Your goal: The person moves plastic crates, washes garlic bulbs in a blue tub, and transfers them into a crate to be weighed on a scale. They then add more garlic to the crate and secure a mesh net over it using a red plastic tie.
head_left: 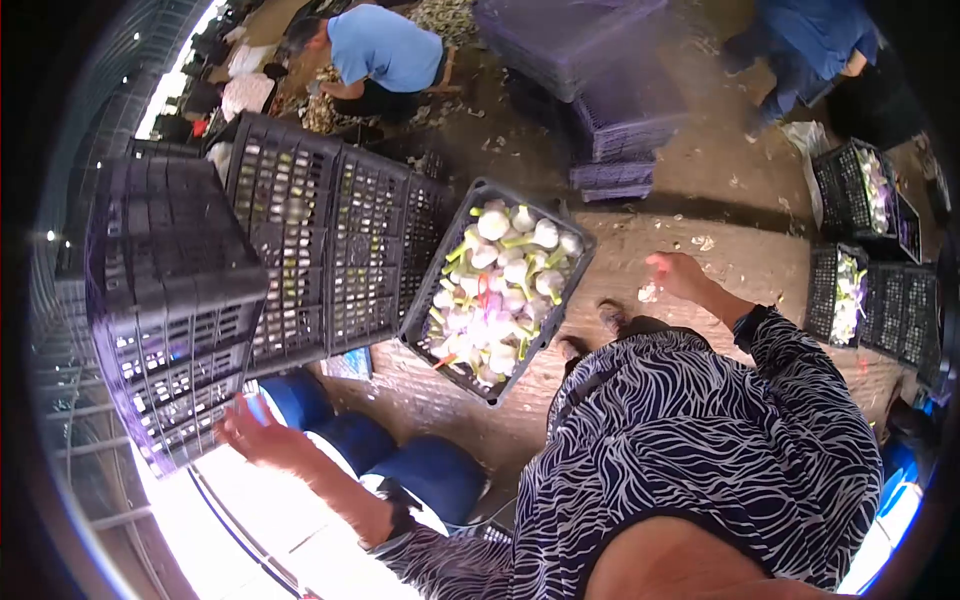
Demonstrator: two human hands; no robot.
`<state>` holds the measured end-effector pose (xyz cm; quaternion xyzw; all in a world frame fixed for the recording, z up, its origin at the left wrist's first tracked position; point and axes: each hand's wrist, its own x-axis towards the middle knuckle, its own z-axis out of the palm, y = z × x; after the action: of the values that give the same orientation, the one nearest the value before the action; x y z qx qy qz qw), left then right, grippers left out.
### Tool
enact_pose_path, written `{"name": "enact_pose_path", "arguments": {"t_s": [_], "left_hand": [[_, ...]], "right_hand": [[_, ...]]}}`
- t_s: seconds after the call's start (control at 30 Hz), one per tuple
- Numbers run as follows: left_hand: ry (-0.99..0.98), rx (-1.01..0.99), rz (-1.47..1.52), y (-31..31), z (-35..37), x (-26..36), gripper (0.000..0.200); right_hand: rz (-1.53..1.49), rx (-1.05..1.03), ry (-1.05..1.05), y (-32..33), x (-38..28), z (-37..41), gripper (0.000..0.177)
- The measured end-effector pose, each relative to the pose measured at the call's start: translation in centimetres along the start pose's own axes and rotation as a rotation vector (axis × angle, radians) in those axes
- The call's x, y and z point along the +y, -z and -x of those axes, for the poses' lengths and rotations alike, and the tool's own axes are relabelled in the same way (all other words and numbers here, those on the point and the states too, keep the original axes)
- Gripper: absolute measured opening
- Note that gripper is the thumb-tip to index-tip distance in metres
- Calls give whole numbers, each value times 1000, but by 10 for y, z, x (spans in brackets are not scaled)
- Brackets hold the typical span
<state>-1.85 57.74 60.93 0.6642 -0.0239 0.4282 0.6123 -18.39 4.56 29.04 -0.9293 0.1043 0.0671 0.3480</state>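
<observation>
My left hand is stretched out at the left with its fingers apart, close to the lower corner of a stacked black plastic crate. On the other side, my right hand hangs over the floor in front of my body, fingers loosely bent and nothing showing in them. A small whitish bit appears just below its fingertips. Between the hands stands a black crate filled with garlic bulbs that have short green stems; neither hand touches it.
More slatted crates of garlic are stacked at the left. Blue drums stand below them. Purple crates are piled ahead, and garlic crates line the right. A person in blue crouches at the back; another person is at the upper right.
</observation>
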Motion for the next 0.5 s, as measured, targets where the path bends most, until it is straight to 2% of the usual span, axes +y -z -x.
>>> {"name": "enact_pose_path", "arguments": {"t_s": [0.03, 0.07, 0.1, 0.13, 0.17, 0.2, 0.23, 0.3, 0.37, 0.47, 0.5], "left_hand": [[57, -6, -209, -7, 32, -7, 52], [224, 131, -185, -25, 66, 2, 42], [271, 125, -123, 16, 75, -60, 16], [396, -140, -2, 25, 97, -62, 7], [517, -102, -34, 41, 126, -92, 17], [544, -197, -140, 76, 155, -140, 12], [835, -8, -77, 81, 183, -144, 7], [898, -4, -411, 100, 243, -166, 33], [842, -320, -236, 169, 303, -222, 53], [638, -611, -854, 160, 329, -213, 57], [575, -672, -947, 154, 332, -205, 59]], "right_hand": [[15, 7, 4, 2, -7, -2, 29], [30, 14, 7, 2, -14, -4, 30], [52, 12, -19, -1, -22, -7, 30], [73, 12, -45, -5, -30, -12, 29], [93, 12, -72, -11, -40, -18, 29], [116, 55, 20, -19, -49, -23, 30], [139, 96, 111, -28, -58, -29, 30], [149, 101, 245, -40, -84, -42, 34], [173, 43, 332, -50, -119, -58, 41], [284, 23, 438, -72, -157, -88, 48], [333, 49, 455, -80, -165, -97, 50]]}}
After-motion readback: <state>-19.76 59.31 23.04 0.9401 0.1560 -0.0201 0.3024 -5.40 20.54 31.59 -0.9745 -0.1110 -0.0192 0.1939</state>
